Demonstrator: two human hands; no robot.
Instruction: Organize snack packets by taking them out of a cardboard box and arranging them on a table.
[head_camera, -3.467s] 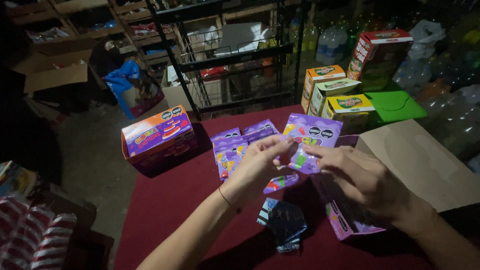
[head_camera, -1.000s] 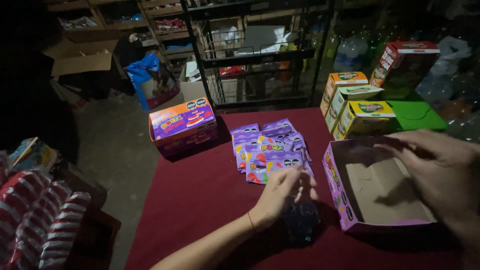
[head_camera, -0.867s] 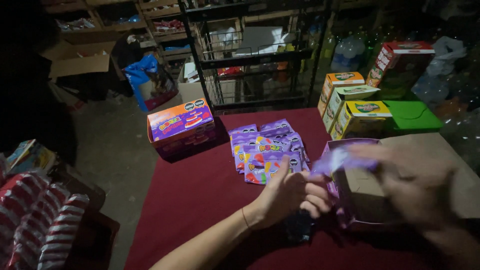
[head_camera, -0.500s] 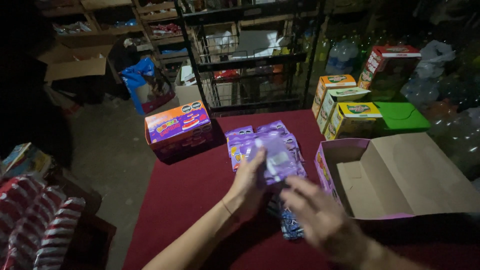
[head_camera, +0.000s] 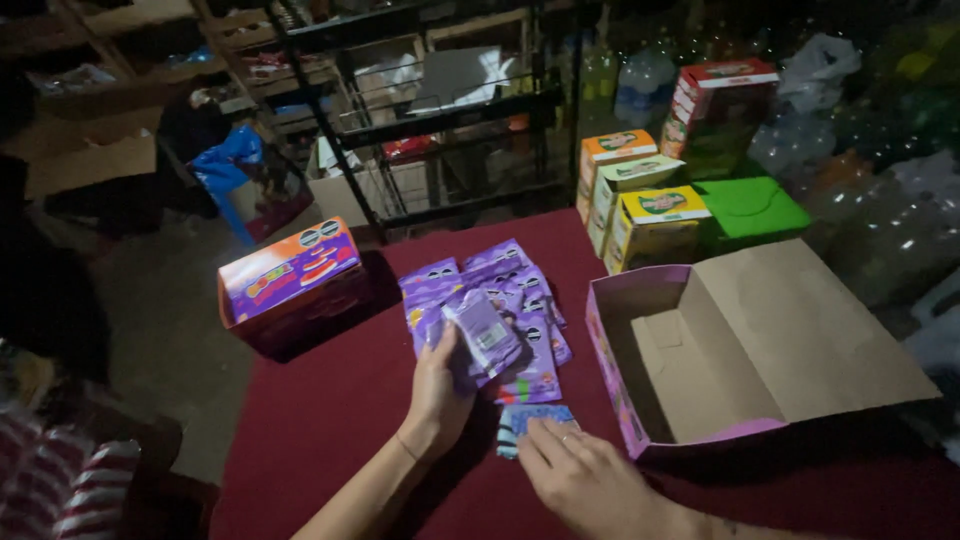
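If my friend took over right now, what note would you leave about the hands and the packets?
Left hand: holds a purple packet over the pile of purple packets on the red table.
Right hand: fingertips on a blue packet lying on the table.
Open pink box: looks empty, beside the pile.
Closed purple-and-orange box: at the table's left edge.
Done: packets are out of the box. Left: the two packets in hand are not on the pile.

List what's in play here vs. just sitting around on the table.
In play: left hand holding a purple packet over the purple packet pile; right hand on a blue packet; open pink box.
Lying about: closed purple box, yellow cartons, green box, wire rack.
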